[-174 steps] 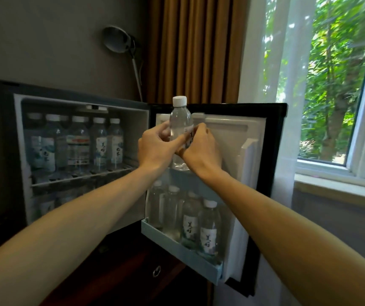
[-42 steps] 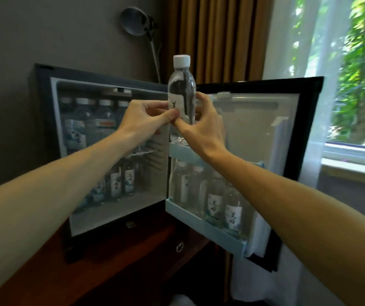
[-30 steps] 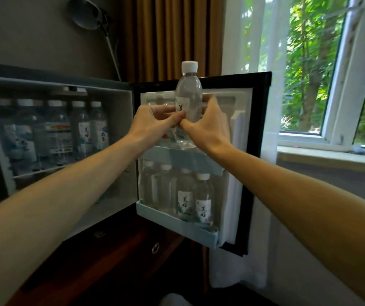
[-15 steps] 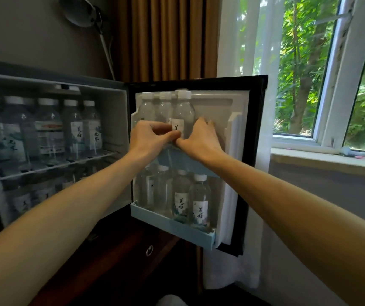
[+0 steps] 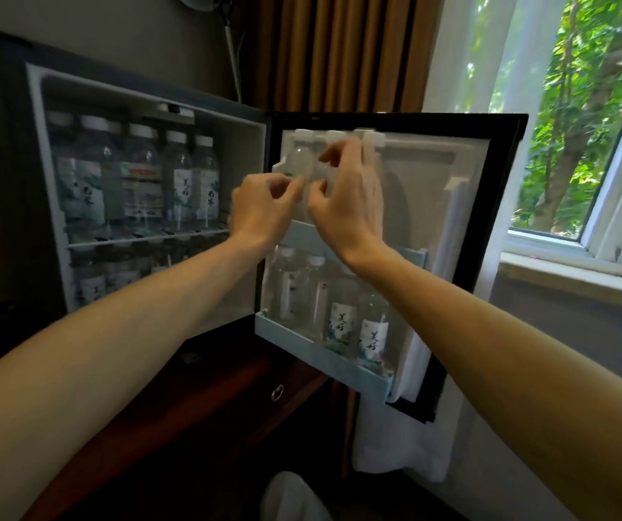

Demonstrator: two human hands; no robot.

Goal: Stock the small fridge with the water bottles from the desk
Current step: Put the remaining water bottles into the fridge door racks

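Observation:
The small fridge stands open, its door swung right. Three white-capped water bottles stand in the upper door shelf; the rightmost bottle is partly hidden behind my right hand. My left hand hovers beside it with curled fingers in front of the left bottle. Neither hand grips a bottle. Several bottles fill the lower door shelf. More bottles line the inner wire rack, with others dimly visible below it.
The fridge sits on a dark wooden cabinet with a ring pull. Brown curtains and a sheer white curtain hang behind the door. A window and its sill lie to the right. A lamp stem rises above.
The bottle held up with both hands has gone down into the upper door shelf beside two others. My fingers have since loosened and come off it.

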